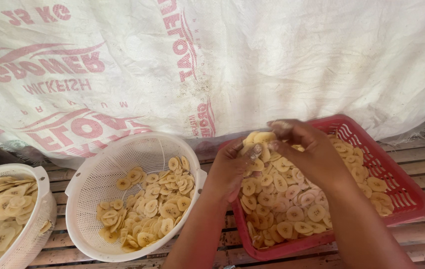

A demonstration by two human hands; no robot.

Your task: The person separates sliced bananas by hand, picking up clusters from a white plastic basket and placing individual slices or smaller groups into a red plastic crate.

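Left hand [232,167] and right hand [307,149] meet over the red slotted plastic basket [406,192], fingers closed on a stack of pale yellow banana slices [258,139]; apparently being separated, which calls for gentle peeling.

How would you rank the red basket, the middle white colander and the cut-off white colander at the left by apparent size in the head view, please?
1. Red basket, tied with
2. middle white colander: they look alike.
3. Left white colander: cropped, so unsure.

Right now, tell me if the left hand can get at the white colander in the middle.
Probably yes: the left hand hovers over the red basket's near edge, right beside the white colander, whose open top nothing covers.
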